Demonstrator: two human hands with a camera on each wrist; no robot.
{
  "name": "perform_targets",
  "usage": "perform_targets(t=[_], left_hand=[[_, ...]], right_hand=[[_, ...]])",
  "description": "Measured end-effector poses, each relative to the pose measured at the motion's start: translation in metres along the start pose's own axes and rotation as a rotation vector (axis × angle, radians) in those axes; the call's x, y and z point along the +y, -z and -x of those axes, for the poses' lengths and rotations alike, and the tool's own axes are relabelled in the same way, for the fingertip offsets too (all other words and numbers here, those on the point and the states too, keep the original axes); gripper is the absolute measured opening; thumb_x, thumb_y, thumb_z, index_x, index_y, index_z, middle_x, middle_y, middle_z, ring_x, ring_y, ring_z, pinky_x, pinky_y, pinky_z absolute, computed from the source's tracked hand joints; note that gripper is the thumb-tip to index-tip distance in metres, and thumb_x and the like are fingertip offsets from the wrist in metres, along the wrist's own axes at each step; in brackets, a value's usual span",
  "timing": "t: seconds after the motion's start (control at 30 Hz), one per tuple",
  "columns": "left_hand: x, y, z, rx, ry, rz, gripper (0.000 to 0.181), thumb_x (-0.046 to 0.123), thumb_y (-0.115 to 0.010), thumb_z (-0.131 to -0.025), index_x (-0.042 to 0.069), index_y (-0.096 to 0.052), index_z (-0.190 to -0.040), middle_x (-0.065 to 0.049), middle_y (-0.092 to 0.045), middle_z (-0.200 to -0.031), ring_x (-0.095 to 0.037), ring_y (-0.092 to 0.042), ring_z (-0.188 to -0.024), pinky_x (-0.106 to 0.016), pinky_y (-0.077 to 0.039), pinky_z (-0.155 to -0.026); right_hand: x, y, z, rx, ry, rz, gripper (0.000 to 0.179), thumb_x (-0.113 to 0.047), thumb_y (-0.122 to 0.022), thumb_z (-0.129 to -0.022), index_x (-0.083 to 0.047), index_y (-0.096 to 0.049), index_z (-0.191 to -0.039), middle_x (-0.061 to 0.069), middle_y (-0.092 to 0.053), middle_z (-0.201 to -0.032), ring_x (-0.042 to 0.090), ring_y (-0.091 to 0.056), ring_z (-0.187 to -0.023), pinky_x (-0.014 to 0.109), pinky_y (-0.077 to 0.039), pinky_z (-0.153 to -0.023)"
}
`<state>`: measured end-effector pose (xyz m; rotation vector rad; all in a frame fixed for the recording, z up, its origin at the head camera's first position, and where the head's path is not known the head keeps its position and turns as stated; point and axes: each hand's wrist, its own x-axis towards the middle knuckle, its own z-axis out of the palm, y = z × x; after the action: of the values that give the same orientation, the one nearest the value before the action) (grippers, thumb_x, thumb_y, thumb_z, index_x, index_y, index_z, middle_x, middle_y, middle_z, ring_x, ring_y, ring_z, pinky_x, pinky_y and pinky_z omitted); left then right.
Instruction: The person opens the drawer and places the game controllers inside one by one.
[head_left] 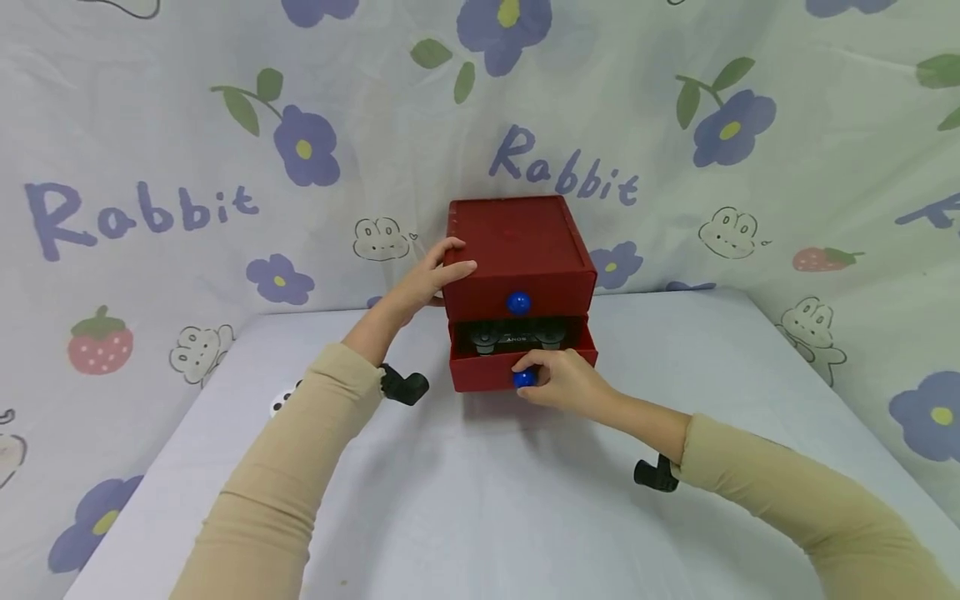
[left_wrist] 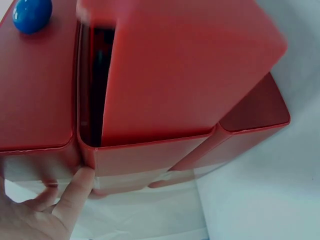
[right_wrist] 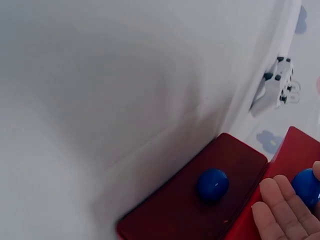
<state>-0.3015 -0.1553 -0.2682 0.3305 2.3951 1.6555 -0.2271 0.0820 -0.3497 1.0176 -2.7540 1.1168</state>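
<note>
A red drawer cabinet (head_left: 517,237) stands against the patterned cloth. My left hand (head_left: 427,279) rests on its upper left edge, fingers fairly straight; in the left wrist view the fingers touch the cabinet's side. The top drawer, with a blue knob (head_left: 519,302), is closed. Below it a drawer (head_left: 480,375) is pulled partway out, and a dark game controller (head_left: 516,338) marked SONY lies inside. My right hand (head_left: 570,383) pinches that drawer's blue knob (head_left: 524,378). In the right wrist view another closed drawer (right_wrist: 185,220) with a blue knob (right_wrist: 212,184) shows lower down.
A white table (head_left: 465,508) carries the cabinet. A white object with black spots (head_left: 281,402) sits at the left, partly hidden behind my left sleeve. Black wrist mounts (head_left: 405,387) stick out from both wrists. Printed cloth (head_left: 390,125) hangs behind.
</note>
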Motion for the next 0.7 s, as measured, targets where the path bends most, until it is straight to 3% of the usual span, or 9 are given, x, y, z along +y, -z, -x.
perform_targets(t=[0.4, 0.7], left_hand=[[-0.003, 0.0, -0.002, 0.001, 0.002, 0.009, 0.054, 0.037, -0.048, -0.089, 0.021, -0.024, -0.135, -0.01, -0.029, -0.139, -0.03, -0.036, -0.122, -0.052, -0.037, -0.095], [-0.002, -0.001, -0.002, 0.002, 0.002, 0.021, 0.053, 0.037, -0.05, -0.089, 0.022, -0.025, -0.134, -0.008, -0.032, -0.136, -0.027, -0.039, -0.12, -0.053, -0.036, -0.095]], right_hand=[[0.01, 0.001, -0.016, 0.026, -0.004, -0.048, 0.029, -0.012, -0.074, -0.076, -0.005, -0.066, -0.102, -0.001, -0.059, -0.068, 0.011, -0.049, -0.061, 0.022, -0.045, -0.054], [0.018, -0.004, -0.026, 0.079, -0.033, -0.113, 0.029, -0.011, -0.071, -0.079, -0.004, -0.065, -0.106, 0.004, -0.067, -0.076, 0.01, -0.056, -0.063, 0.022, -0.048, -0.056]])
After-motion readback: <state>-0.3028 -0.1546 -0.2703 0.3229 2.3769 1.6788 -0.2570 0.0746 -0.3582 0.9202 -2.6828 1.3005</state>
